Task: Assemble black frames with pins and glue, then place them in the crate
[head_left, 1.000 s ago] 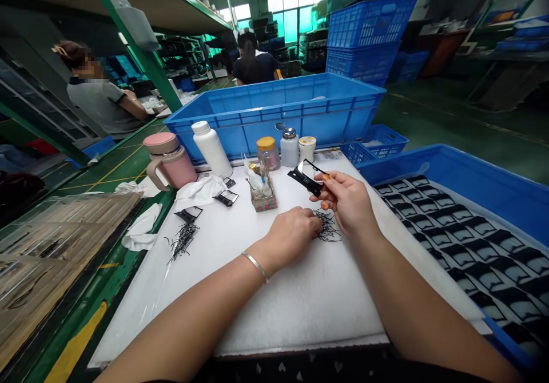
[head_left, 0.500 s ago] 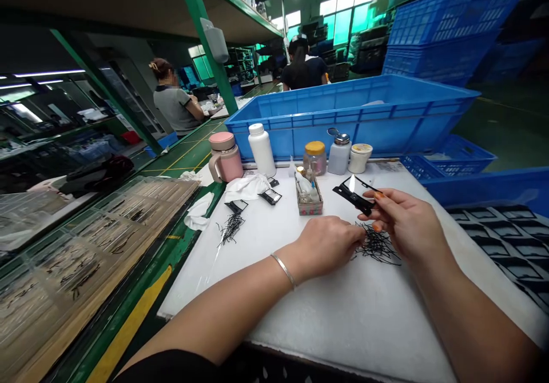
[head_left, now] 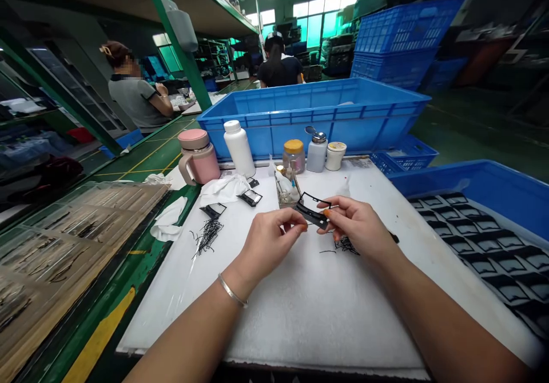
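My right hand [head_left: 358,226] grips a black plastic frame [head_left: 311,215] with a rectangular opening, tilted above the white work surface [head_left: 300,308]. At the frame's lower edge, my left hand [head_left: 272,237] pinches a thin black strip [head_left: 309,224] between thumb and forefinger; the fingers hide most of it. A pile of short black strips [head_left: 346,246] lies under my right hand, partly covered by it. Farther left is a second pile of black strips [head_left: 208,235]. Similar black frames [head_left: 250,198] rest beside a white cloth [head_left: 225,187].
Behind the hands stand a small box of bottles [head_left: 288,191], a pink mug [head_left: 199,157], a white bottle [head_left: 239,148], a yellow-lidded jar [head_left: 294,155] and a pump bottle [head_left: 317,153]. A large blue crate [head_left: 309,121] borders the back. Many frames lie in the right-hand crate [head_left: 484,171].
My left hand has lifted from the strip pile with a thin black strip and come to the frame. My right hand has brought the frame toward it. The camera view has shifted right.
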`<state>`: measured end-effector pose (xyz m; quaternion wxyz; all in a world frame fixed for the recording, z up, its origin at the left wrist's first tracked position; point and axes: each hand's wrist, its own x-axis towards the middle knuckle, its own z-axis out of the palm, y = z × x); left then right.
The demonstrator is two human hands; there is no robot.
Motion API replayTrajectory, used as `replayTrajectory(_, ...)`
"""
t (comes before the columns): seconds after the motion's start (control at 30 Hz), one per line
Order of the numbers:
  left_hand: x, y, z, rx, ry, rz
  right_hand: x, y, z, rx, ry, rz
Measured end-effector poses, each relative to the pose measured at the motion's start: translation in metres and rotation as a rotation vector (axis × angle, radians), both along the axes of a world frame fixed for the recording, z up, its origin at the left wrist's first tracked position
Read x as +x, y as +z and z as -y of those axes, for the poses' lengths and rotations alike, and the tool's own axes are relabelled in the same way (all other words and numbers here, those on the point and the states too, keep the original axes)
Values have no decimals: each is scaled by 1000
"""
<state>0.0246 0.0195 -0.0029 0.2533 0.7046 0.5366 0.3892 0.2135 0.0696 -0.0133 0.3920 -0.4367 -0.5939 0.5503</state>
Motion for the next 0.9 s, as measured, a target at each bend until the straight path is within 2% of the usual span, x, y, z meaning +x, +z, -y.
replayTrajectory(0.17, 0, -7, -2, 0, -6, 21, -4, 2, 3, 4, 65, 29)
replayTrajectory(0.33, -2, -10, -5, -66, 3, 216, -9, 3, 6, -16, 90, 40)
replayTrajectory(0.43, -4, -7, -6, -147, 8, 332, -11, 4, 8, -26, 96, 63)
replayTrajectory(0.6, -7, 1, -7, -95, 27, 436, -12, 4, 7, -27, 105, 89)
replayTrajectory(0.67, -9, 3, -6, -134, 34, 476, -11, 3, 7, -29, 103, 85)
replayTrajectory(0.9, -17, -1, -7, -340, -101, 668, -10, 4, 6, -24, 91, 68)
